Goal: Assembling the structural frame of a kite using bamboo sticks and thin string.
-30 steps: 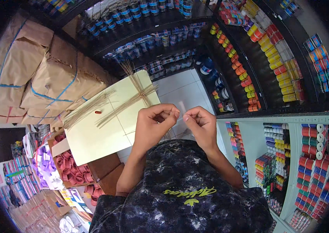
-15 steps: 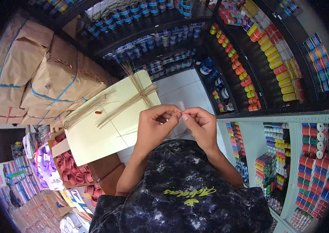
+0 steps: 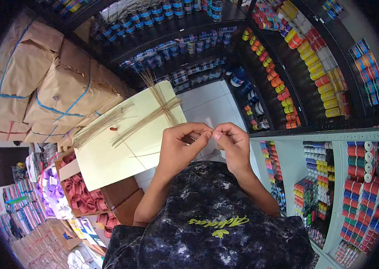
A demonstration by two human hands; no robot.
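Note:
In front of my chest my left hand (image 3: 181,143) and my right hand (image 3: 233,145) meet, each pinching thumb to forefinger, their fingertips close together. A thin tan strand (image 3: 144,155) sticks out to the left from behind my left hand and seems held in it. What lies between the fingertips is too small to make out. Just beyond my hands is a pale yellow board (image 3: 104,168). Thin tan sticks lie on it: a crossed bundle (image 3: 164,108) at the far right and a looser bundle (image 3: 102,124) to the left. Between them sits a small reddish-brown piece (image 3: 114,129).
Brown paper-wrapped bales (image 3: 62,89) tied with blue strap are stacked at the left. An open carton of pink ribbon rolls (image 3: 82,193) stands below the board. Dark shelves (image 3: 283,71) with colourful spools run behind and right; a pale green shelf unit (image 3: 328,148) is close on my right.
Both pinched hands have shifted very slightly, the left one a little to the right. The thin strand by my left hand now lies flatter and reaches further left.

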